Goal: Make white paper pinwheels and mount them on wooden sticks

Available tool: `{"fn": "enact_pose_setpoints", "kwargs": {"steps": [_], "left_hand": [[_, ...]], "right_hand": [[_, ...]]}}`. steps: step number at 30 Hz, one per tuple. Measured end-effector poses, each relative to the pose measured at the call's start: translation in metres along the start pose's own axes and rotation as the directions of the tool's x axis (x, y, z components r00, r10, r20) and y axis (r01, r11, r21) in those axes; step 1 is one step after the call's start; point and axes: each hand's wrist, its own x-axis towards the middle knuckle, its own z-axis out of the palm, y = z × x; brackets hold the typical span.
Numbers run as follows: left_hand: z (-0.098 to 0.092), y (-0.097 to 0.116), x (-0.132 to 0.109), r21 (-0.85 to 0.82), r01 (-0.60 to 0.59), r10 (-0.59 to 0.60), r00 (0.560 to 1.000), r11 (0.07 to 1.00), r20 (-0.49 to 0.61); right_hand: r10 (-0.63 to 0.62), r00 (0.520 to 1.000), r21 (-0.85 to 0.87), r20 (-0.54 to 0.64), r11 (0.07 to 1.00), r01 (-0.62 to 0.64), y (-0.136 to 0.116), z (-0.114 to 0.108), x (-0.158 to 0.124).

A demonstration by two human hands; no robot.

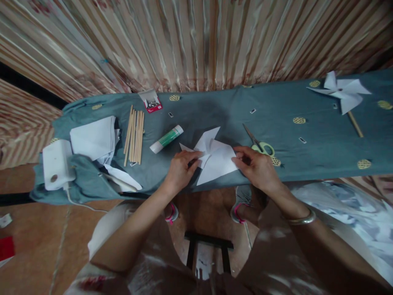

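Note:
A white paper pinwheel (219,157), its corners folded in toward the middle, is between my two hands near the front edge of the cloth-covered table. My left hand (181,169) pinches it at the left, thumb and fingertips close to the centre. With thumb and fingers closed on its right edge, my right hand (256,166) grips the same paper. Just beyond the right hand lie scissors (260,144) with pale green handles. A green and white glue stick (166,139) rests on its side to the left of the pinwheel.
Several wooden sticks (134,137) lie beside a small red box (151,101) of metal pieces. White paper sheets (93,137) and a white corded device (57,164) occupy the left end. A pinwheel on a stick (344,90) lies at far right. A curtain (196,45) hangs behind.

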Motion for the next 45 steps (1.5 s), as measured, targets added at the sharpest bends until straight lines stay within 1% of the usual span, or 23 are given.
{"fn": "enact_pose_setpoints", "kwargs": {"steps": [4,7,9,11,14,17,19,22,24,27,30,32,34,36,38,40,41,42,44,45], "left_hand": [[0.001,0.000,0.002,0.037,-0.014,0.015,1.000,0.999,-0.010],[0.000,0.000,0.001,0.016,-0.050,0.051,0.998,0.999,-0.034],[-0.001,0.002,-0.002,-0.012,-0.081,0.080,0.996,0.997,-0.032],[-0.003,0.006,-0.006,-0.005,-0.113,0.113,0.993,0.994,-0.022],[-0.004,0.013,-0.012,0.088,-0.172,0.172,0.985,0.981,0.013],[-0.003,0.017,-0.015,0.179,-0.243,0.230,0.969,0.953,0.093],[-0.001,0.018,-0.015,0.206,-0.281,0.258,0.957,0.937,0.132],[0.002,0.019,-0.015,0.228,-0.306,0.276,0.949,0.924,0.154],[0.002,0.020,-0.015,0.230,-0.307,0.276,0.948,0.924,0.160],[0.001,0.020,-0.016,0.195,-0.285,0.261,0.955,0.938,0.139],[-0.001,0.016,-0.016,0.170,-0.250,0.233,0.966,0.953,0.115],[-0.003,0.010,-0.015,0.168,-0.239,0.221,0.968,0.956,0.116],[-0.005,0.004,-0.013,0.163,-0.226,0.211,0.972,0.960,0.104],[-0.007,0.000,-0.012,0.152,-0.215,0.206,0.976,0.965,0.068],[-0.010,0.001,-0.012,0.157,-0.226,0.227,0.974,0.961,0.014],[-0.011,0.008,-0.015,0.190,-0.271,0.280,0.960,0.944,-0.020],[-0.010,0.013,-0.016,0.216,-0.308,0.319,0.948,0.926,-0.014],[-0.009,0.018,-0.018,0.247,-0.354,0.362,0.932,0.902,0.012],[-0.006,0.027,-0.021,0.302,-0.445,0.430,0.895,0.843,0.117],[-0.003,0.030,-0.023,0.320,-0.475,0.443,0.880,0.819,0.174]], "right_hand": [[-0.002,1.000,0.003,-0.002,1.000,0.002,-0.001,0.000,0.000],[0.012,1.000,0.039,0.013,0.999,-0.012,0.000,-0.001,0.000],[0.026,0.999,0.058,0.023,0.998,-0.027,0.000,-0.003,0.000],[0.045,0.998,0.070,0.031,0.996,-0.047,-0.001,-0.004,-0.001],[0.079,0.996,0.076,0.040,0.994,-0.082,-0.002,-0.005,-0.002],[0.101,0.994,0.053,0.040,0.993,-0.103,-0.004,-0.007,-0.002],[0.098,0.995,0.025,0.032,0.995,-0.098,-0.004,-0.009,-0.002],[0.075,0.997,0.002,0.019,0.997,-0.075,-0.002,-0.013,-0.002],[0.057,0.997,0.033,0.051,0.998,-0.059,0.001,-0.015,-0.001],[0.038,0.993,0.080,0.109,0.996,-0.047,0.005,-0.016,-0.002],[0.035,0.993,0.039,0.113,0.998,-0.039,0.006,-0.019,-0.004],[0.005,0.991,0.013,0.136,1.000,-0.007,0.006,-0.022,-0.007],[-0.046,0.975,0.031,0.218,0.999,0.040,0.005,-0.026,-0.010],[-0.091,0.939,0.086,0.331,0.994,0.066,0.006,-0.028,-0.013],[-0.107,0.904,0.128,0.413,0.990,0.059,0.008,-0.030,-0.014],[-0.103,0.896,0.122,0.433,0.991,0.055,0.010,-0.031,-0.014],[-0.099,0.899,0.105,0.426,0.993,0.060,0.010,-0.031,-0.014],[-0.098,0.904,0.088,0.417,0.994,0.068,0.010,-0.031,-0.014],[-0.097,0.923,0.068,0.372,0.995,0.077,0.007,-0.030,-0.013],[-0.093,0.938,0.068,0.334,0.995,0.074,0.005,-0.030,-0.014]]}}
